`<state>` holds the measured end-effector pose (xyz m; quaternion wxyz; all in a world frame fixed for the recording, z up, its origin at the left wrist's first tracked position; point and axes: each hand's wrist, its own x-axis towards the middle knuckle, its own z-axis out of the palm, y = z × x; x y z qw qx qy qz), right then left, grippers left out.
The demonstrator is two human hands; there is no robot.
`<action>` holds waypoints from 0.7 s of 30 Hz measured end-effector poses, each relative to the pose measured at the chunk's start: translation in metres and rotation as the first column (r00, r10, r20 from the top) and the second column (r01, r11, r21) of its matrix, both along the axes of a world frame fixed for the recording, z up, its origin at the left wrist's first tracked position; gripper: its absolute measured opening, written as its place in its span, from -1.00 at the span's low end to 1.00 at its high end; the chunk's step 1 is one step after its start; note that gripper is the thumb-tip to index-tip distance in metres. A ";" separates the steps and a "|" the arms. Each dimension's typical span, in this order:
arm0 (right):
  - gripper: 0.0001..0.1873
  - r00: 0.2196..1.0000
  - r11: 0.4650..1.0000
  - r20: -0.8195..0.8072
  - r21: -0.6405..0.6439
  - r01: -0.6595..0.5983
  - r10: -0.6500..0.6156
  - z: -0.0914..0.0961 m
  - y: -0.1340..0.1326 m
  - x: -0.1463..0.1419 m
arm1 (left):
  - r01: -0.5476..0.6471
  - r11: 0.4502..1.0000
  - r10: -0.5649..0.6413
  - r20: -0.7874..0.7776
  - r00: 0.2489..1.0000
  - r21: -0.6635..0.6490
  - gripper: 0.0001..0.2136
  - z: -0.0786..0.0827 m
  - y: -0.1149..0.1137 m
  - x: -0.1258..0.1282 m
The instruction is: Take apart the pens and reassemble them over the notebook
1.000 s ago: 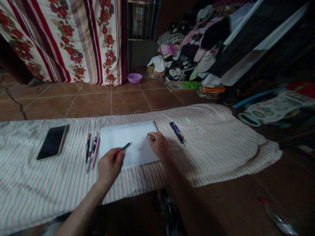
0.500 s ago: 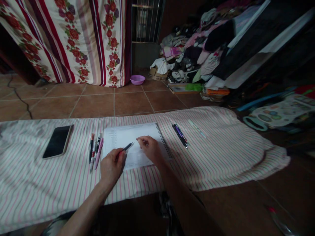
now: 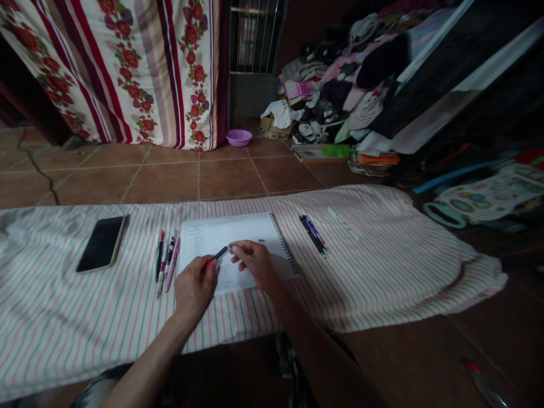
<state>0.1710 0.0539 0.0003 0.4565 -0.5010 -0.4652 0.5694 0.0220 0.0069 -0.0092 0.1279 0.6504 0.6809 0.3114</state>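
Note:
My left hand point(image 3: 195, 283) is closed around a dark pen point(image 3: 220, 253), its tip slanting up to the right over the open notebook point(image 3: 225, 226). At that tip, the thumb and forefinger of my right hand point(image 3: 254, 262) pinch together; any small part between them is too tiny to make out. Just above my right hand, a small dark piece point(image 3: 261, 241) lies on the page. Several pens point(image 3: 171, 263), one of them pink, rest left of the notebook. Dark and purple pens point(image 3: 313, 235) lie beyond its spiral binding.
A phone point(image 3: 102, 243) lies face up at the left on the striped cloth point(image 3: 382, 266). A pale, slim stick-like item point(image 3: 343, 223) is at the right. Behind are a purple basin point(image 3: 238, 137), a floral curtain point(image 3: 148, 73) and a heap of clothes point(image 3: 331, 90).
My right hand has moved left, its fingertips now at the pen's tip. The small dark piece on the page has come into view. My left hand stays about where it was.

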 end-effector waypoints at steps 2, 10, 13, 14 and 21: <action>-0.77 1.000 1.000 -0.012 -0.015 0.006 -0.006 0.001 0.000 0.000 | 0.002 1.000 -0.002 -0.002 1.000 0.006 -0.74 -0.001 0.000 0.000; -0.75 0.999 0.999 -0.044 -0.042 0.000 -0.002 0.002 -0.002 -0.002 | 0.028 0.999 -0.027 -0.029 0.999 0.019 -0.74 0.000 -0.001 0.000; -0.74 0.999 0.999 -0.039 -0.049 -0.001 0.000 0.002 -0.002 -0.001 | 0.030 0.999 -0.030 -0.031 0.999 0.018 -0.74 0.000 -0.001 0.000; -0.75 0.999 0.999 -0.038 -0.047 -0.001 -0.001 0.002 -0.002 -0.001 | 0.028 0.999 -0.027 -0.032 0.999 0.015 -0.74 0.000 -0.001 0.000; -0.72 0.998 0.996 -0.041 -0.065 -0.058 0.055 0.005 -0.005 -0.002 | 0.022 0.999 -0.022 -0.024 0.999 0.026 -0.75 -0.001 -0.002 0.001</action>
